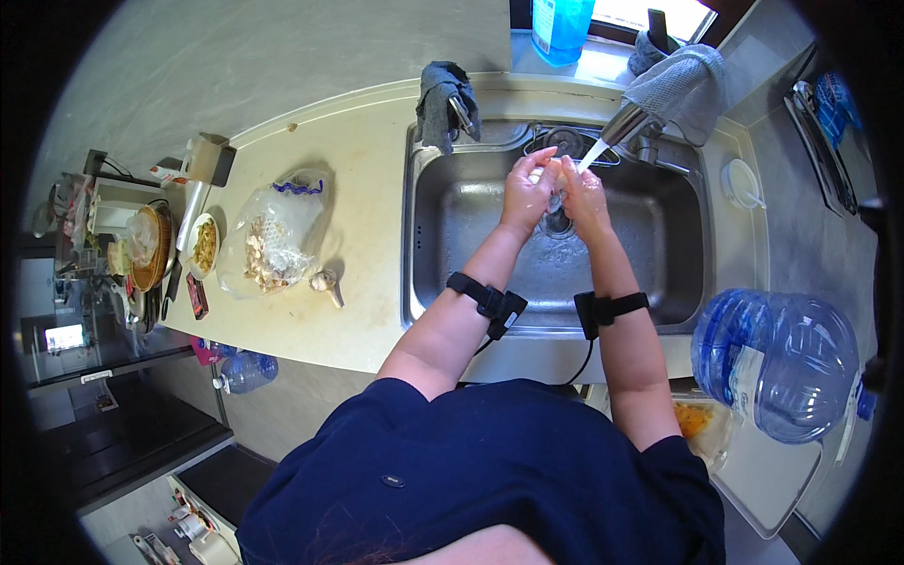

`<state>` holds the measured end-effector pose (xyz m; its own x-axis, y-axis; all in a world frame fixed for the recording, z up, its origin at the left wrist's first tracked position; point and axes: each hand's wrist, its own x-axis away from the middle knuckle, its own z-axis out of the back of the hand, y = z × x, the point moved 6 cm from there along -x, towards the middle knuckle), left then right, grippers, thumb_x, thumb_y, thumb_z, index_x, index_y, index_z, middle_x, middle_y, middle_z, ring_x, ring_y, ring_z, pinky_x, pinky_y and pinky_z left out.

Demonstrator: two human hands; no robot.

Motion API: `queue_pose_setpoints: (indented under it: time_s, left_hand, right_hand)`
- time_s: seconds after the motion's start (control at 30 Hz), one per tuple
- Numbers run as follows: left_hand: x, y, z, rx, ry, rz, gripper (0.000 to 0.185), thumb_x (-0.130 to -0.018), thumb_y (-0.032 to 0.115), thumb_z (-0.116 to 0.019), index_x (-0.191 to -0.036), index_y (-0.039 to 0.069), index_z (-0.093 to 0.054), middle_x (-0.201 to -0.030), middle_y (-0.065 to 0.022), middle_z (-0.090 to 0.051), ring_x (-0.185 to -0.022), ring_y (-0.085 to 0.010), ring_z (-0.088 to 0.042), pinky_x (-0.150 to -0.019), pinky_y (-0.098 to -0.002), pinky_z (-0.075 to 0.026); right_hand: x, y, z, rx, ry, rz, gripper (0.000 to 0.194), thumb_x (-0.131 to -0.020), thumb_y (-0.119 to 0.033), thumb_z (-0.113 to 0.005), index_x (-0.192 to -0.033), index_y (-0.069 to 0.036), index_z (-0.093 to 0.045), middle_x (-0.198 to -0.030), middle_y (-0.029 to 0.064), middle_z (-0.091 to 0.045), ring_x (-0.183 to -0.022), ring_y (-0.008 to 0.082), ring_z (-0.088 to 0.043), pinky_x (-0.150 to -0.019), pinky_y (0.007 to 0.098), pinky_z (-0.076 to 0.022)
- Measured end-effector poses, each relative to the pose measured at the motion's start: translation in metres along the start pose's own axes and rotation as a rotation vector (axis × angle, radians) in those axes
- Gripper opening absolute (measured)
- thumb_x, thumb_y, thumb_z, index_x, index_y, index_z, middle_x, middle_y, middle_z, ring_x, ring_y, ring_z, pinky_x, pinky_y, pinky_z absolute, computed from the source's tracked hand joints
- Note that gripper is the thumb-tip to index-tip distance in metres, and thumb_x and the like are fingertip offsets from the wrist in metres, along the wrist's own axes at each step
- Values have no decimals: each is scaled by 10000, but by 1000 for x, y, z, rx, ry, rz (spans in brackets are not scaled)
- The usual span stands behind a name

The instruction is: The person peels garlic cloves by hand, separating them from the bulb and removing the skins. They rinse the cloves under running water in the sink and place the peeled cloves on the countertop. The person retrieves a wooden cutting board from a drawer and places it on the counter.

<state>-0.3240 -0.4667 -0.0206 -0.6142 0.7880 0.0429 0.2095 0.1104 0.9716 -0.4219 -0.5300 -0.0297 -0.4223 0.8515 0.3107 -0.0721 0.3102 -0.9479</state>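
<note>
Over the stainless steel sink (466,247), my left hand (528,191) and my right hand (585,194) are held close together, their fingers around small pale pieces (538,174) that look like garlic cloves. Water runs from the faucet (625,123) beside my right fingers. Beneath the hands lies the drain (556,222). On the counter to the left are a clear plastic bag (293,226) with pale, papery bits that look like garlic skins, and a garlic bulb (323,281) with its stem. The fingers partly hide what they hold.
A grey cloth (441,99) hangs at the sink's back left corner. A mesh cloth (678,88) drapes over the faucet. Right of the sink are a small white lid or dish (741,183) and a large plastic water bottle (805,367). A plate of food (205,244) stands far left.
</note>
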Motion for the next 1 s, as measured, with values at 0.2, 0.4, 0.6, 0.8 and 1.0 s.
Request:
queue_pose_setpoints:
  time_s: [0.2, 0.4, 0.6, 0.8, 1.0]
  left_hand:
    - [3, -6, -10, -30, -62, 169, 275, -925, 286, -540, -979, 38, -646, -653, 16, -558, -477, -55, -475, -375, -197, -362]
    - [-5, -19, -8, -145, -30, 40, 308, -946, 273, -480, -813, 40, -633, -628, 8, -547, -464, -66, -461, -403, -220, -375]
    - [-3, -19, -7, -114, -13, 81, 330, -946, 272, -473, -769, 35, -620, -608, 4, -530, -443, -72, -442, -403, -236, -360]
    - [4, -13, -7, 9, 22, 141, 317, -945, 273, -478, -784, 41, -623, -586, 9, -519, -421, -58, -420, -360, -220, -318]
    - [-5, -7, -8, -104, 19, 50, 302, -941, 277, -490, -798, 50, -629, -598, 13, -526, -423, -53, -418, -358, -214, -321]
  right_hand:
    - [5, -31, 10, 601, 160, 564, 360, -877, -323, -571, -788, 26, -574, -659, 169, -607, -601, 306, -602, -573, 383, -459]
    - [13, -31, -2, 964, 47, 848, 244, -880, -233, -528, -936, 0, -575, -757, 165, -624, -687, 316, -618, -605, 414, -489]
    - [6, -19, -5, 1141, 1, 919, 212, -880, -172, -494, -1032, -35, -552, -797, 159, -627, -738, 316, -624, -601, 425, -493]
    - [-10, 7, 6, 832, 63, 809, 227, -875, -142, -511, -1069, -25, -526, -792, 189, -623, -704, 361, -612, -578, 439, -476]
    - [-40, 36, 9, 497, 31, 442, 281, -873, -136, -530, -1136, -40, -516, -830, 203, -617, -679, 375, -606, -586, 450, -481]
